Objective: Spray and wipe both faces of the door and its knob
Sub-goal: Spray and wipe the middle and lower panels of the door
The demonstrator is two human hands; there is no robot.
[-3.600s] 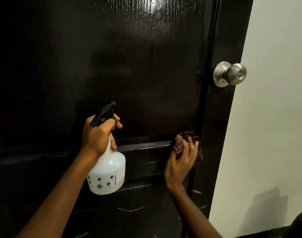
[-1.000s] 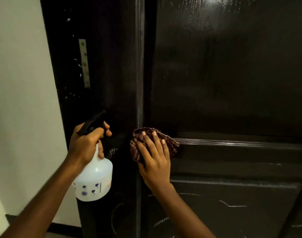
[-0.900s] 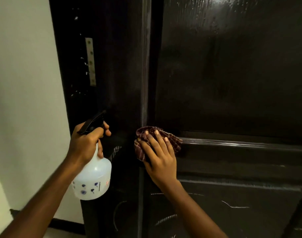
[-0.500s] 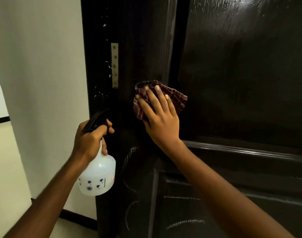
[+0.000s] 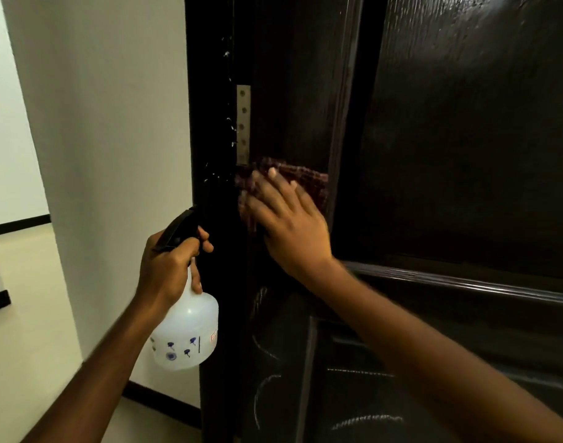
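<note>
both forearms come up from the btm edge. left hand [image 5: 168,270] is nearest, fingers curled round the neck of a white plastic spray bottle [image 5: 187,334], index finger over the black trigger. bottle hangs upright below the fist, small blue prints on its side, nozzle pointing twd the dark door frame [image 5: 209,91]. it sits just beside the frame; can't tell if it touches.

right hand [image 5: 289,228] is higher and further in, right of the bottle: fingers straight and spread, palm flat, pressing a dark red checked cloth [image 5: 305,180] against the door [image 5: 465,155]. hand is motion-blurred. cloth shows bunched above and left of the fingertips, on the door's left edge strip, its top-left corner just under a metal hinge plate [image 5: 243,123] w/ screw holes. so the door is directly under the right hand and right of the left hand.

door is glossy, near-black, w/ wood grain. a horizontal moulding [image 5: 465,282] runs rightward from near the right wrist. pale scribble marks [image 5: 264,391] on the lower part, below the arms.

left of the frame: off-white wall [image 5: 113,139], dark skirting [image 5: 161,399] at its foot, pale floor [image 5: 24,314] beyond.
</note>
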